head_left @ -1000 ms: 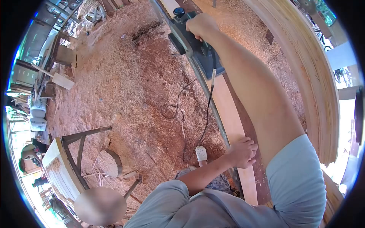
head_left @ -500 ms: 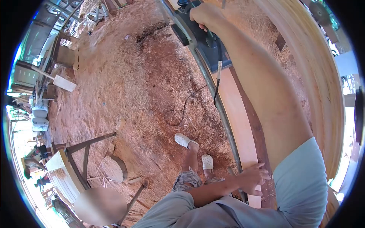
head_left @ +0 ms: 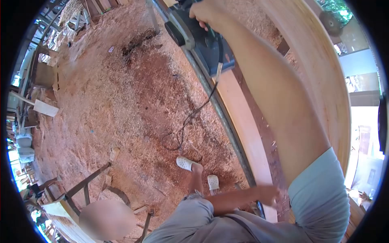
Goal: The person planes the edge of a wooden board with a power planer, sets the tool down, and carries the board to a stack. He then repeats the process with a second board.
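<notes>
Shavings everywhere underfoot! Right hand grips the planer on the pale board; left hand, blurred over the board, can't tell if clenched.

Right arm: long reach forward, the elbow only a little bent.
Right wrist: nearly in line with the arm.
Right hand: far in front, back of it upward, fingers curled in a grip.
Left forearm: low, going across the front of the body toward the right side.
Left hand: well apart from the right hand; blurred, exact finger pose is not clear.
</notes>
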The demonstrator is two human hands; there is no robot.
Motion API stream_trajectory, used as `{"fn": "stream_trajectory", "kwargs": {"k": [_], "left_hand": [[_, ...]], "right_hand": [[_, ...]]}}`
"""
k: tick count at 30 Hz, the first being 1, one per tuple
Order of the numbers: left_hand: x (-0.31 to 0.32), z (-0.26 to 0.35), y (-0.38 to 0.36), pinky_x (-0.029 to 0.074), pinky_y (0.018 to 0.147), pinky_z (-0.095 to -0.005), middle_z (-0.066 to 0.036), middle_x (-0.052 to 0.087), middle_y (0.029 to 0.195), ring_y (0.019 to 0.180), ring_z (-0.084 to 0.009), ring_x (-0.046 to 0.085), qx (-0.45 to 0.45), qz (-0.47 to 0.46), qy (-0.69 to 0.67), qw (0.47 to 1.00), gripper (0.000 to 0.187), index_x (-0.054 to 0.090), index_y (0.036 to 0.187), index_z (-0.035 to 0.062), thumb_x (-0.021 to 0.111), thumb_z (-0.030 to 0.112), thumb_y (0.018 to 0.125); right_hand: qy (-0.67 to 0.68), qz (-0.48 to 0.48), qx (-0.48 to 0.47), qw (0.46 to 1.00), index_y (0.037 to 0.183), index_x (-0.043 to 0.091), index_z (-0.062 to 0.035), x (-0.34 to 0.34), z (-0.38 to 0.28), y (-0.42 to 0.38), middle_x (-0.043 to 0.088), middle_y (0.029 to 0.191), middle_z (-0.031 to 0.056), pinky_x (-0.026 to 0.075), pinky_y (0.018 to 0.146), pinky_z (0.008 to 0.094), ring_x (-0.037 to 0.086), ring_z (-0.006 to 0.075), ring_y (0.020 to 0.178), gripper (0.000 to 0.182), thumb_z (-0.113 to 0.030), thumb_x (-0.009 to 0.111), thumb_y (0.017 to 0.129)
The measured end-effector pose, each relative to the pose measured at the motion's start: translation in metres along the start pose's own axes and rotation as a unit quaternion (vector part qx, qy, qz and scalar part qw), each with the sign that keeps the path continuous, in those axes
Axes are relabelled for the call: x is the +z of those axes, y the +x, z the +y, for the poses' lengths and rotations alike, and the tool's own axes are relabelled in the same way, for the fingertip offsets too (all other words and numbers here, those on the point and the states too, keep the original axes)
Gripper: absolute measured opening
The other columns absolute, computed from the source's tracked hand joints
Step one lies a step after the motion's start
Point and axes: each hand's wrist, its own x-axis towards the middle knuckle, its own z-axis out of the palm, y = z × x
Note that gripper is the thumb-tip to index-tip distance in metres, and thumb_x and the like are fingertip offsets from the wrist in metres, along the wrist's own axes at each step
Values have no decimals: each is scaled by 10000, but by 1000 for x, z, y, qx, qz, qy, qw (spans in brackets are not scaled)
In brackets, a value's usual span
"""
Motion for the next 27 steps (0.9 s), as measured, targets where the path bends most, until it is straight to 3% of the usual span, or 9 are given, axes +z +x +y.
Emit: {"fn": "stream_trajectory", "kwargs": {"k": [1,4,5,8,10,13,16,22,27], "left_hand": [[-23,-22,14,481,951,-482,-235,652,1154,1082,-412,613,45,-30,93,994,330,732,896,9,711,303,749],[-206,-1,-13,475,966,-482,-166,672,1193,1128,-343,619,20,296,160,941,505,686,1186,117,727,280,710],[-270,24,-29,493,961,-440,-118,693,1179,1115,-282,638,-17,281,165,945,422,676,1216,105,694,372,889],[-352,25,-50,395,1052,-480,-109,671,1233,1208,-286,576,-51,283,350,892,403,667,1233,121,604,346,905],[-359,21,-53,295,1144,-527,-100,634,1321,1315,-292,507,-79,252,405,876,431,634,1299,139,532,300,912],[-342,29,-53,212,1182,-544,-87,574,1412,1387,-269,432,-105,264,489,825,486,583,1367,129,478,337,941],[-358,70,-59,211,1189,-539,-106,533,1454,1407,-286,404,-226,144,379,886,518,551,1398,115,478,352,943],[-357,50,-56,200,1195,-549,-125,558,1418,1387,-290,425,-171,172,431,869,496,586,1354,116,476,360,935],[-366,66,-64,307,1142,-538,-143,617,1299,1281,-345,512,-101,207,288,930,438,630,1257,114,564,281,857]], "right_hand": [[34,9,-54,998,674,646,50,1,7,5,598,562,120,425,401,364,562,204,425,213,-134,705,763],[-49,-30,-33,998,589,660,20,-5,4,6,644,552,132,530,551,353,638,230,491,287,-204,637,768],[-50,-27,-40,998,589,660,20,-4,4,7,644,552,132,530,551,353,638,230,491,287,-204,637,768],[-22,-27,13,999,578,654,23,1,-2,11,615,515,130,516,525,356,615,231,455,290,-202,670,761],[3,12,51,999,620,611,70,2,-9,11,555,553,108,397,365,368,532,203,402,224,-74,718,754],[14,4,40,999,619,609,68,8,-15,31,556,556,105,398,365,367,538,204,410,219,-71,719,746],[-20,-12,31,999,609,655,27,18,-16,73,612,521,128,511,523,354,604,232,452,282,-197,674,780],[-3,7,5,1000,617,624,35,36,-45,134,572,534,112,452,441,368,556,212,432,244,-142,691,770],[36,3,2,999,611,606,43,54,-59,194,544,542,103,412,409,384,515,201,415,229,-95,697,769]]}}
